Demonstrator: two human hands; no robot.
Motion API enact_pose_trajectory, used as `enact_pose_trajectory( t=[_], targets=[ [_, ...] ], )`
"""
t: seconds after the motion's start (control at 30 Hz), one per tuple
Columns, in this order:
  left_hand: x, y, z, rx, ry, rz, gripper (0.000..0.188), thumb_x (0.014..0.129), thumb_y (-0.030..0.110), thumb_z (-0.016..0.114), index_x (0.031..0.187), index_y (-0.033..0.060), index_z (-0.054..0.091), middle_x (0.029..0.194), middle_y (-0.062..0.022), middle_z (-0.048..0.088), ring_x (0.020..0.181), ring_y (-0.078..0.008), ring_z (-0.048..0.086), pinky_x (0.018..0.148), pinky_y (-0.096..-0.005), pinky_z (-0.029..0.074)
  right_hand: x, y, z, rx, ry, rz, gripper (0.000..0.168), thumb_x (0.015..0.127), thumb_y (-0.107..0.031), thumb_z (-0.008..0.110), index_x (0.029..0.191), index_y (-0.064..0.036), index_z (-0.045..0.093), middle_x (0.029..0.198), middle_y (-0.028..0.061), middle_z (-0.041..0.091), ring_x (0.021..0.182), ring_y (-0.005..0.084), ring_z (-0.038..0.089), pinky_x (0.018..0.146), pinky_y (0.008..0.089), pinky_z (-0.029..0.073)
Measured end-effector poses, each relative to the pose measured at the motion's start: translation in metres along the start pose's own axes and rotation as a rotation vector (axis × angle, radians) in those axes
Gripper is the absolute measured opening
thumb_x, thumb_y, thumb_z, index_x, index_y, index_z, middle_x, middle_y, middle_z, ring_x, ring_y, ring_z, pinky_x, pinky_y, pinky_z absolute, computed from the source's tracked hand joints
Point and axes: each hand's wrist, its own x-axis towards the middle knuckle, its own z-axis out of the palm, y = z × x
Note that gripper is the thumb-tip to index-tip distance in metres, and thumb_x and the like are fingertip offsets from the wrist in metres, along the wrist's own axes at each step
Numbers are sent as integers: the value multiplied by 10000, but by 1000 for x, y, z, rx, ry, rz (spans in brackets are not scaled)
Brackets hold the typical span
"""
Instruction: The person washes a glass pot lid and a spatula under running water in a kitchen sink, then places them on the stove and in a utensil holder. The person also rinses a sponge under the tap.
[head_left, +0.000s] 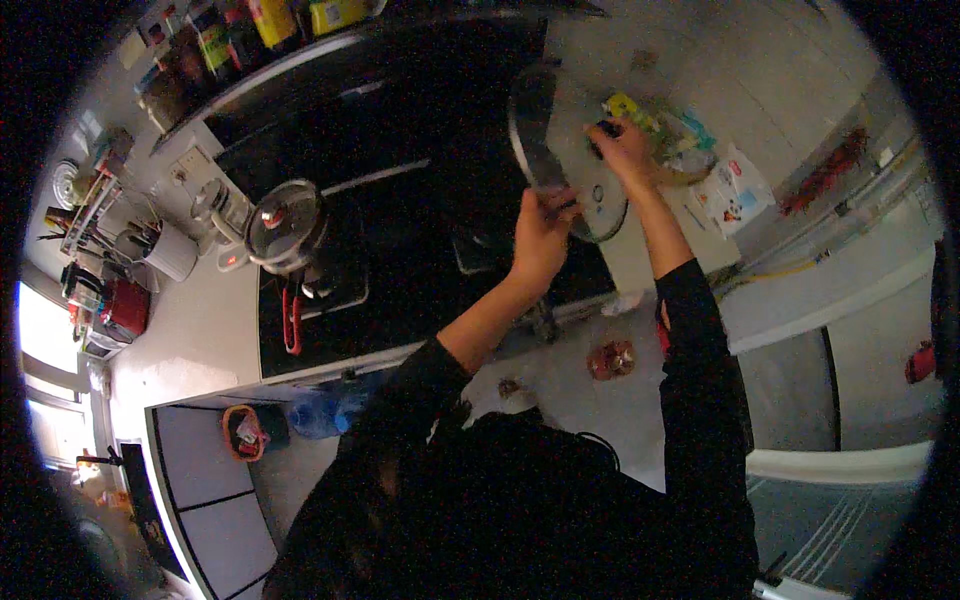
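Observation:
A large clear glass lid (576, 169) with a metal rim is raised over the right part of the black cooktop (420, 225) and the counter beside it. My right hand (626, 150) grips what looks like its black knob. Lower left of it, my left hand (541, 232) has bent fingers at the lid's near rim; blur hides whether they hold it. Farther left, a pot with a glass lid (283, 223) stands on the cooktop, its red handles (292, 322) pointing towards me.
Bottles line a shelf (262, 67) at the back. A glass pitcher (225, 206) and a white utensil holder (171, 251) stand on the left counter. Plastic packaging (731, 191) lies on the right. An orange-rimmed basket (244, 433) and a blue water bottle (319, 416) are below the counter.

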Motion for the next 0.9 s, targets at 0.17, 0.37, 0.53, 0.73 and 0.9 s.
enact_pose_trajectory(
  t=[0.17, 0.37, 0.53, 0.73, 0.9],
  targets=[
    [41, -8, -2, 66, 368, -191, 577, 836, -88, 472, 1322, 86, 215, 1278, -146, 433, 1152, -240, 465, 933, -347, 394, 54, -8, 35, -280, -166, -260, 459, 691, -388, 713, 960, -27, 625, 882, 159, 637, 810, 300, 618, 710, 380, 479],
    [63, -49, -65, 66, 484, -283, 691, 831, 3, 528, 1402, 130, 160, 1362, -110, 356, 1205, -263, 400, 982, -361, 343, 72, 3, 100, -515, -281, -471, 467, 719, -381, 681, 1034, -44, 601, 1064, 161, 546, 930, 321, 575, 736, 428, 491],
    [70, -51, -68, 122, 564, -388, 663, 811, 53, 547, 1383, 145, 224, 1353, -108, 368, 1189, -254, 400, 975, -387, 333, 65, -2, 130, -591, -425, -512, 481, 743, -388, 650, 1085, -54, 598, 1188, 153, 508, 974, 339, 568, 793, 442, 489],
    [74, -84, -100, 464, 615, -364, 736, 783, 148, 585, 1391, 100, 173, 1405, -141, 243, 1268, -297, 242, 1033, -419, 230, 66, 11, 155, -506, -597, -497, 473, 737, -369, 656, 1066, -33, 607, 1212, 204, 499, 988, 350, 567, 817, 440, 484],
    [65, -113, -126, 605, 715, -413, 823, 760, 215, 613, 1398, 54, 118, 1441, -179, 127, 1319, -334, 112, 1070, -430, 157, 56, 22, 168, -421, -624, -507, 416, 723, -351, 666, 955, -10, 619, 1124, 208, 537, 951, 352, 575, 796, 447, 486]
  ],
)
